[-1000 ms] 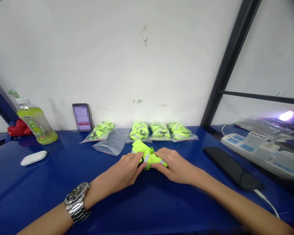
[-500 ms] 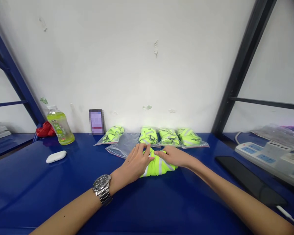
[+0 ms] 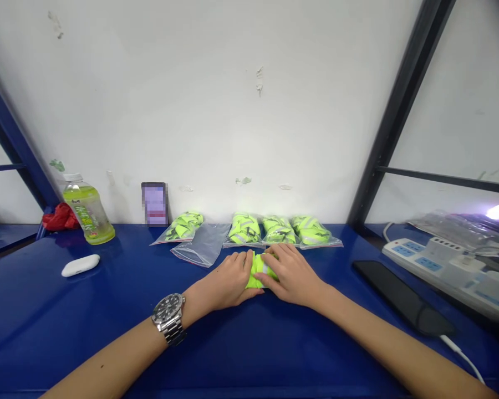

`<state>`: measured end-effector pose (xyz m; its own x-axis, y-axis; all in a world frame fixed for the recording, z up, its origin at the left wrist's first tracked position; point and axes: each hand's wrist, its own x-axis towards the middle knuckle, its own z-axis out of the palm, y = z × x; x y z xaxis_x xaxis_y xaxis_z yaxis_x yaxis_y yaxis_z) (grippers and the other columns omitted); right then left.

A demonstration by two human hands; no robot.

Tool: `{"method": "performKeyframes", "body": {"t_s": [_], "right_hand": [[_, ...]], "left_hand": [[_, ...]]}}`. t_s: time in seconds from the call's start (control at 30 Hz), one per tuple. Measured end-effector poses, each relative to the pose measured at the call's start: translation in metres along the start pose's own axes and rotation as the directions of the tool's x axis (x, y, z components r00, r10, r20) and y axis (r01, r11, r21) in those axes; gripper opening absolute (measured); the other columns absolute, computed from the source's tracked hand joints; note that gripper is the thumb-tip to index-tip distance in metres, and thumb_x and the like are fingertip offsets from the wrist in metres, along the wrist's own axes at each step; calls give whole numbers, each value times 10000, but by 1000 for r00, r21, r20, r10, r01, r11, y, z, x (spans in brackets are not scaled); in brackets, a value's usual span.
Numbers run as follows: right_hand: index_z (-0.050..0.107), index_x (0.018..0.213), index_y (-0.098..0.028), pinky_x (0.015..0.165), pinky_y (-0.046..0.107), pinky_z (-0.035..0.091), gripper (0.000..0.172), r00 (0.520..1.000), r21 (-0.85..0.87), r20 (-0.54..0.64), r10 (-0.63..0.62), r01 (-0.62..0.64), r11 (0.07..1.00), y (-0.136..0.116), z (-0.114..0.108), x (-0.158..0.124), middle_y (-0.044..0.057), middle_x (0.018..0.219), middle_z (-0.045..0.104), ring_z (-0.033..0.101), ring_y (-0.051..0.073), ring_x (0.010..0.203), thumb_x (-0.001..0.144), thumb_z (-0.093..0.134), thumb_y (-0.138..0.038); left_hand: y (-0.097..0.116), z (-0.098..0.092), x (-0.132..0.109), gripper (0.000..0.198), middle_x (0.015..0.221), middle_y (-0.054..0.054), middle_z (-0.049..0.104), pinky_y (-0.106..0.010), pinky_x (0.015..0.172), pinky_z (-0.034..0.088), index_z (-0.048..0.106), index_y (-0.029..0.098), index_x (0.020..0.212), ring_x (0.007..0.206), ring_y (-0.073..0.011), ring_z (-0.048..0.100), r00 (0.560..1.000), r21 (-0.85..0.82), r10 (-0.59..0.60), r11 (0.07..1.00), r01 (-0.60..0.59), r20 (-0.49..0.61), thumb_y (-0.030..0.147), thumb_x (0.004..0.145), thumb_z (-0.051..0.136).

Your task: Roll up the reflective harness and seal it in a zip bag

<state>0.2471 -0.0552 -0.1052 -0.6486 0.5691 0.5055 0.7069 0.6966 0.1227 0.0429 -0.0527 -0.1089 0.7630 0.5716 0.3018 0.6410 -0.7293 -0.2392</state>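
Observation:
A bundled neon-yellow reflective vest [image 3: 258,270] with silver-grey strips lies on the blue table in front of me, mostly covered by my fingers. My left hand [image 3: 232,278] is curled round its left end, with a metal watch on that wrist. From the right, my right hand [image 3: 293,275] wraps over the other end, thumb at the near side. Just beyond the hands an empty clear zip bag [image 3: 205,244] lies flat. Behind them, several zip bags packed with similar yellow bundles, one of them this bag [image 3: 244,230], sit in a row along the wall.
On the left are a drink bottle [image 3: 89,213], a red cloth [image 3: 61,217], a white earphone case [image 3: 80,266] and an upright phone [image 3: 155,204]. To the right lie a black phone [image 3: 403,296] with a cable and a power strip [image 3: 432,263].
The vest has become a smaller, tighter bundle. My right hand has moved round its right end, and my left hand now closes on the left end. The view has shifted slightly.

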Motion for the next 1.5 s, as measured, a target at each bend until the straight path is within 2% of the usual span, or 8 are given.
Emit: {"method": "performKeyframes", "body": {"t_s": [0.17,0.37,0.5,0.73,0.93,1.0,1.2,1.5], "right_hand": [[531,1195,-79,859,466,432,628,990,41,32,-138,136,990,9,2,-5,213,1108,582,527,330,1038,877,458,-615],[608,962,-131,684,321,410,457,980,189,188,-72,36,981,13,-6,3,108,838,621,577,223,768,949,385,-529],[581,761,-161,604,266,335,461,963,383,267,-50,-58,922,14,-18,9,22,676,568,518,143,614,975,349,-498],[240,546,-210,486,265,198,555,950,525,310,50,-215,824,28,-6,21,-63,502,189,212,88,463,954,277,-584],[307,522,-210,507,274,246,578,943,322,277,182,-270,907,32,2,31,-38,456,313,311,112,449,971,226,-564],[449,564,-197,544,272,285,581,931,224,262,253,-314,923,31,5,34,-1,512,476,434,132,501,982,226,-534],[640,866,-176,599,295,324,553,891,81,175,419,-437,896,17,12,28,105,790,678,616,232,719,993,200,-488],[522,1260,-118,843,411,419,736,945,193,281,169,-228,954,16,1,9,203,1188,591,549,339,1072,867,338,-712]], "left_hand": [[-3,-5,0,534,1201,-218,571,-412,886,453,464,63,1259,1037,-299,591,1000,-60,9,998,-8,19,495,964,356],[-10,-20,-8,407,936,-81,659,-320,712,459,552,174,1104,807,-221,624,983,-358,-103,922,151,150,498,973,345],[-10,-19,-8,467,932,-61,637,-328,739,469,386,204,1323,819,-217,610,972,-429,-218,873,234,87,507,971,345],[-2,-17,6,406,1091,-98,542,-355,812,457,489,209,1233,908,-211,547,977,-139,-205,971,196,-51,394,1008,205],[-8,-14,8,973,1421,-213,390,-511,994,330,246,101,1431,1205,-367,420,996,-122,-91,988,90,-6,800,771,392],[-13,-7,10,1069,1424,-232,384,-506,988,333,214,82,1445,1213,-380,426,994,-137,-100,985,104,32,845,720,397],[-16,1,13,760,1132,-150,576,-442,912,396,469,126,1252,1037,-313,525,987,-162,-152,974,158,45,746,821,384],[-6,11,1,802,1100,-191,556,-452,886,431,295,43,1411,1005,-308,530,983,-89,-162,984,155,-85,656,896,344]]}}
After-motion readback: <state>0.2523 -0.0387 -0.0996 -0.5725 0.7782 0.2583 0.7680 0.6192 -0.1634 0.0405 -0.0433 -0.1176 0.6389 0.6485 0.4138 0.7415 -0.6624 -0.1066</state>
